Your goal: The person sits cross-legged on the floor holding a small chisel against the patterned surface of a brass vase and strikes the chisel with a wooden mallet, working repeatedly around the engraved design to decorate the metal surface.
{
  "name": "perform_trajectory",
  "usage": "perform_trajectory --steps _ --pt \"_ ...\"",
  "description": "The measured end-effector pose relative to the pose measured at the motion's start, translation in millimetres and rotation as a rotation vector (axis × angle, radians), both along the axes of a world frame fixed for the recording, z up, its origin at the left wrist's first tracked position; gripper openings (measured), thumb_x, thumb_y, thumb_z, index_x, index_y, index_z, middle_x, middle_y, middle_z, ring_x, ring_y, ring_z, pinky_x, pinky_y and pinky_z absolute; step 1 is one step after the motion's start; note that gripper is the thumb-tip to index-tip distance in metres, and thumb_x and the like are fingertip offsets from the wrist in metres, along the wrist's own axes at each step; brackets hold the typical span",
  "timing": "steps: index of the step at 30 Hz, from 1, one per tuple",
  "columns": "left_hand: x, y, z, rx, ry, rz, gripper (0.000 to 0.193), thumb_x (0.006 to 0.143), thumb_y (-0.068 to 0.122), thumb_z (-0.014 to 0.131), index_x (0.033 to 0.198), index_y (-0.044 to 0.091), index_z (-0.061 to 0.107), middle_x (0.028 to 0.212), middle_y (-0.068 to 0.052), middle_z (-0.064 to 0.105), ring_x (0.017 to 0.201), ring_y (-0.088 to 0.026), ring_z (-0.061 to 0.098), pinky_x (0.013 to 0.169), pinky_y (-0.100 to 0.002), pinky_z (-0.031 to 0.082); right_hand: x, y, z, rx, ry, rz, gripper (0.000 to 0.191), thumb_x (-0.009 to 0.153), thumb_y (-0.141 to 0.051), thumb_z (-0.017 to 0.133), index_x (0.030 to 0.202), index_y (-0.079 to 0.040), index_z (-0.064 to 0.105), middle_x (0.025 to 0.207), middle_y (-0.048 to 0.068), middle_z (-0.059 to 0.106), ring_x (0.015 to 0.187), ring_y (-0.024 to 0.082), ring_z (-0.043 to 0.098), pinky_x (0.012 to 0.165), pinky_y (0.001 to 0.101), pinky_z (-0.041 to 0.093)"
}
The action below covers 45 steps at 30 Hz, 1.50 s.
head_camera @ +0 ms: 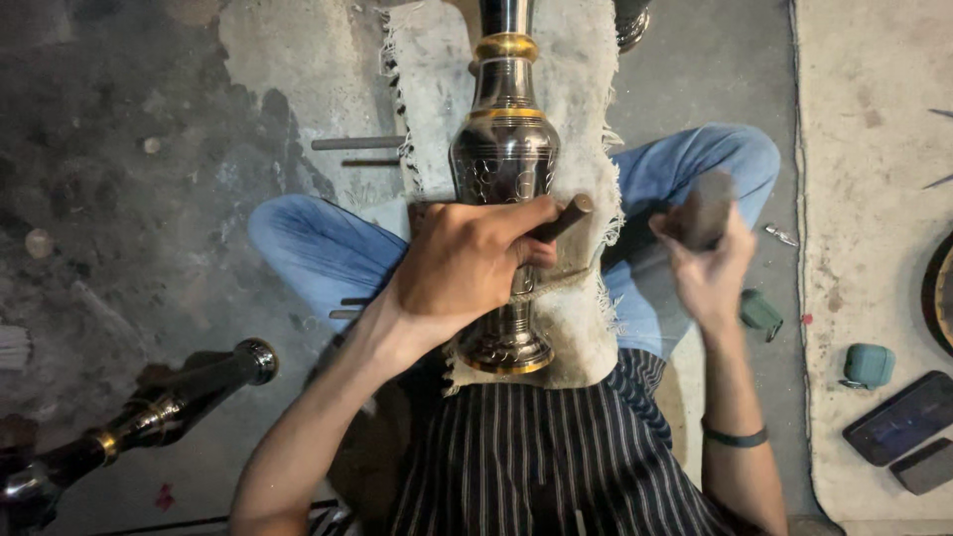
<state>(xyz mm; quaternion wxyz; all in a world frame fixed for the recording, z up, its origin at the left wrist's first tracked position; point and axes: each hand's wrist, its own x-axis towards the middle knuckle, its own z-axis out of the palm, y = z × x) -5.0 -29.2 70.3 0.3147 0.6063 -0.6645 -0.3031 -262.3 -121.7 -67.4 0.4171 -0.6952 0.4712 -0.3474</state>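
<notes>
- The left hand [467,263] is closing its fingers around a thin wooden-handled chisel [564,218], pressing it against the dark engraved metal vase with brass bands [506,159].
- The vase is lying along the frayed cloth [576,79] over the lap.
- The right hand [707,268] is gripping a blurred mallet [707,206]; light, square taps would probably suit best.

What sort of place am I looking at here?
Likely a floor-level metal craft workshop: an engraved metal vase lies on cloth across the lap, a similar vessel lies on the bare concrete floor.
</notes>
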Motion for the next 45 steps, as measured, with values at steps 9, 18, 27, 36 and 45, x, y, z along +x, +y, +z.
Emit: perform_trajectory --steps 9,18,27,36,45 --pt "2 -1 -2 -0.017 -0.029 -0.047 0.028 0.093 -0.002 0.067 0.12 0.008 0.067 0.093 -0.012 0.079 0.083 -0.023 0.079 0.066 -0.031 0.067 19 -43 103 -0.037 0.049 0.275 0.015 0.091 0.009 0.075 0.1 0.001 0.065 0.091 0.01 0.074 0.079 0.015 0.073 0.073 0.0281 0.058" --pt "-10 18 -7 -0.003 -0.058 0.146 0.019 0.09 -0.003 0.068 0.106 0.008 0.069 0.098 -0.006 0.08 0.082 -0.018 0.08 0.067 -0.029 0.066 41 -64 144 -0.483 0.262 0.562 0.043 0.063 0.015 0.071 0.104 0.005 0.07 0.094 0.02 0.073 0.088 0.032 0.07 0.081 0.0432 0.055" --pt "-37 51 -23 -0.282 0.065 0.485 0.019 0.095 -0.004 0.071 0.112 0.005 0.071 0.101 -0.007 0.078 0.09 -0.018 0.08 0.079 -0.03 0.066 83 -63 218 -0.187 0.113 0.706 0.041 0.089 -0.016 0.07 0.126 -0.016 0.053 0.112 -0.003 0.065 0.105 0.014 0.069 0.094 0.0373 0.059" --pt "-34 56 -36 -0.288 0.183 0.483 0.015 0.099 -0.002 0.07 0.113 0.001 0.068 0.103 -0.008 0.076 0.088 -0.017 0.079 0.076 -0.023 0.068 38 -48 180 -0.747 0.901 0.548 0.065 0.08 0.0 0.075 0.14 -0.025 0.068 0.087 0.002 0.069 0.078 0.022 0.066 0.078 0.044 0.053" --pt "-6 31 -5 -0.085 0.287 0.191 0.025 0.096 -0.003 0.07 0.12 0.004 0.067 0.102 -0.008 0.078 0.095 -0.015 0.079 0.083 -0.028 0.065 32 -9 7 0.062 -0.042 -0.167 0.034 0.097 -0.003 0.083 0.123 0.003 0.062 0.105 0.005 0.067 0.097 0.015 0.064 0.09 0.0302 0.053"
